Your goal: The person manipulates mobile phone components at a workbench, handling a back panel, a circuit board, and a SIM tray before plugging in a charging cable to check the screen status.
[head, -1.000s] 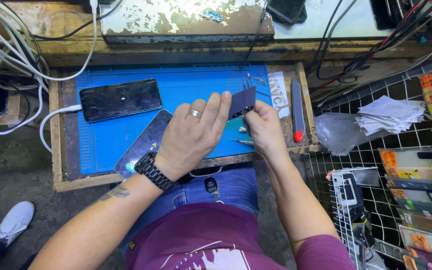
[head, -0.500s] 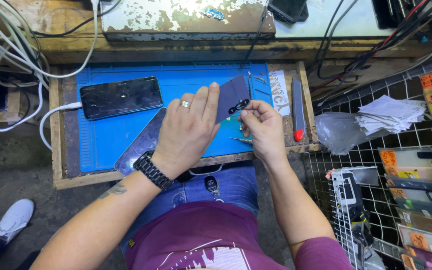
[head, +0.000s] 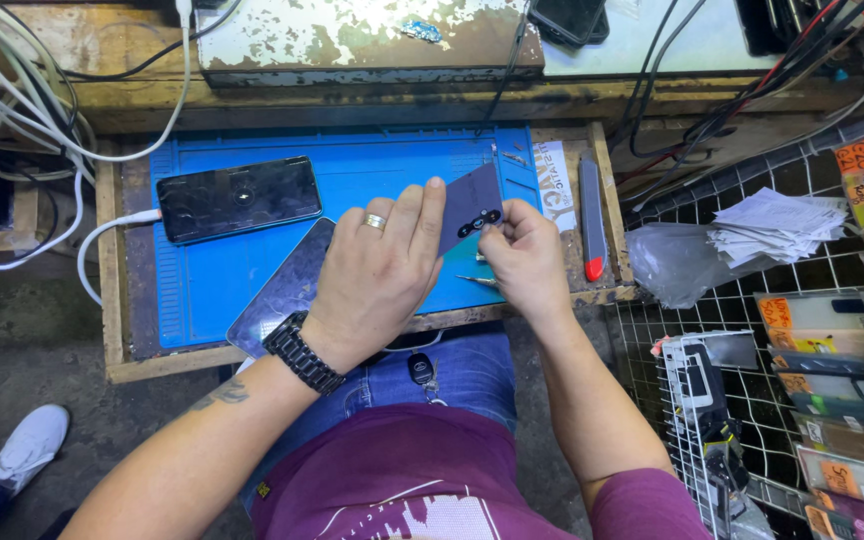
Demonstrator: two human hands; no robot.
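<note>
White cables are hanging in loops at the far left, and one of them is running into the end of a dark phone that is lying face up on the blue work mat. Just beside it, nearer the person, a second glossy phone is lying at a slant over the mat's front edge, its lower end partly hidden under the left wrist. The left hand — wearing a ring and a black metal watch — is reaching over the mat with its fingers stretched out, and it is pinching the left edge of a purple-grey phone back cover between thumb and fingertips. The cover is being held up off the mat, tilted, with its dark camera cut-outs facing the camera. The right hand is curling closed around the cover's lower right side, fingertips touching it near the camera cut-outs. Under the hands, a pair of tweezers is lying on the mat. Further right, a grey utility knife with a red tip is resting along the wooden tray edge — and beyond it a clear plastic bag and a stack of white papers are sitting on a wire rack.
</note>
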